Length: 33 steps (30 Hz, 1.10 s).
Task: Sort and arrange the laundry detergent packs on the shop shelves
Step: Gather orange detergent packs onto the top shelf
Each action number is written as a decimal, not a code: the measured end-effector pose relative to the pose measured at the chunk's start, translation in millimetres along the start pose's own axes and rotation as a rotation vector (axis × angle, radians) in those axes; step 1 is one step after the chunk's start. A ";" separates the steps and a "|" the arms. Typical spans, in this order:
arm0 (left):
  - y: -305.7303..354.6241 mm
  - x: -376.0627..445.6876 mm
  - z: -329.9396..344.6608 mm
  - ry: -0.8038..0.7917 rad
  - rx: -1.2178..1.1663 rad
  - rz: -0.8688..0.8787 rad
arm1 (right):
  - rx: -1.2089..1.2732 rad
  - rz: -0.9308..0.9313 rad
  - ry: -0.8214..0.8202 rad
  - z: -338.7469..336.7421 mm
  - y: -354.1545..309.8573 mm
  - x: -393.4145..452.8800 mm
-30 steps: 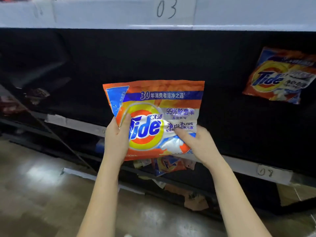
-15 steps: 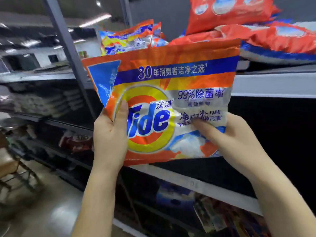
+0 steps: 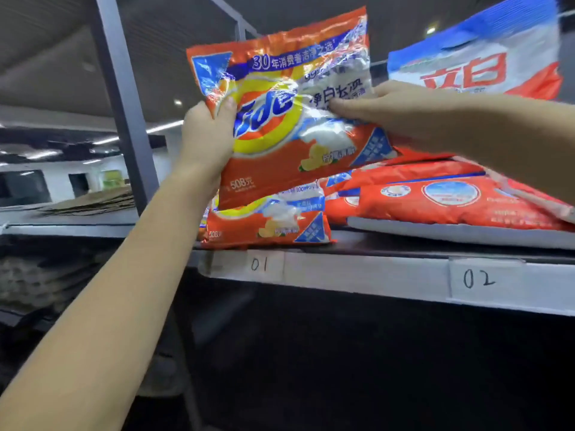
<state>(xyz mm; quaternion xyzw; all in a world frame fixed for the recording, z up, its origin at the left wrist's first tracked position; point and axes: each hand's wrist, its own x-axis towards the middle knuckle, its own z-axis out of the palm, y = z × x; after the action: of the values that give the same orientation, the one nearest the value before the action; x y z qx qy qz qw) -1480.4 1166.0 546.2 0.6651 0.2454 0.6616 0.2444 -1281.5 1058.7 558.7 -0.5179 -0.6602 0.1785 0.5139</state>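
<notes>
Now Tide pack [image 3: 280,126] pinched between left hand [image 3: 207,136], right hand [image 3: 389,108]

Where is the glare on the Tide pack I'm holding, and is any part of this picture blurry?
Head view: glare washes over the held Tide pack at its crinkled upper right, near the right hand; the right forearm and the far red packs look soft; the shelf post leans from wide-angle distortion.

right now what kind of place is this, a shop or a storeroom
Most likely a shop aisle being stocked. A metal shelf carries handwritten number tags, and detergent packs lie stacked on it. Both hands hold a Tide pack up to it.
</notes>
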 end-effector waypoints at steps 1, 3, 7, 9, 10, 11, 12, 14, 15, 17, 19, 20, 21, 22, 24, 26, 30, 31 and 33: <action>-6.3 18.6 6.9 -0.023 0.004 0.002 | -0.014 0.031 0.026 -2.3 0.8 18.1; -20.7 56.8 20.8 -0.037 0.050 0.003 | -0.049 0.099 0.086 -4.4 5.2 52.1; -58.1 109.4 61.5 -0.010 0.431 -0.114 | -0.185 0.256 0.251 -9.4 32.0 113.8; -85.8 113.4 81.5 -0.125 0.632 -0.196 | -0.541 0.351 0.222 -5.2 55.2 133.6; -99.5 113.8 88.8 -0.200 0.691 -0.217 | -0.771 0.386 0.171 -2.1 66.6 141.0; -107.9 112.6 93.2 -0.240 0.716 -0.227 | -0.912 0.403 0.140 2.0 75.5 144.9; -114.6 115.4 95.8 -0.249 0.718 -0.234 | -0.966 0.413 0.129 5.3 81.3 148.1; -120.9 120.5 96.6 -0.205 0.644 -0.271 | -0.991 0.453 0.153 10.2 80.3 147.2; -121.8 120.9 95.9 -0.169 0.582 -0.303 | -1.030 0.455 0.176 11.9 76.4 144.5; -120.5 117.7 94.0 -0.109 0.482 -0.330 | -1.127 0.435 0.226 12.6 70.3 137.5; -115.0 113.1 91.8 -0.063 0.469 -0.278 | -1.198 0.399 0.261 13.8 65.0 126.3; -110.8 110.8 89.0 -0.048 0.467 -0.226 | -1.228 0.388 0.271 16.3 62.7 118.2; -104.5 107.8 85.8 -0.050 0.463 -0.172 | -1.257 0.380 0.273 19.5 59.3 109.1; -97.8 104.1 83.9 -0.076 0.458 -0.117 | -1.285 0.377 0.274 22.5 55.2 100.0; -79.6 90.7 81.7 -0.172 0.430 0.008 | -1.343 0.345 0.291 29.0 43.4 80.2; -58.5 69.1 81.6 -0.283 0.377 0.162 | -1.377 0.309 0.320 36.6 27.8 56.5; -26.5 7.4 83.1 -0.428 0.252 0.434 | -1.434 0.248 0.404 44.9 -3.3 -4.6; -21.8 -11.4 83.1 -0.440 0.217 0.497 | -1.440 0.248 0.435 46.6 -10.7 -24.5; -15.8 -51.0 81.5 -0.449 0.130 0.611 | -1.422 0.259 0.517 50.8 -23.1 -69.2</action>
<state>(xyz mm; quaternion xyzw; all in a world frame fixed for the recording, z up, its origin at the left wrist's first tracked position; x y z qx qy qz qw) -1399.2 1144.8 496.8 0.8500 0.0179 0.5248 0.0410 -1341.4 1004.5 521.6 -0.8224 -0.4091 -0.3569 0.1701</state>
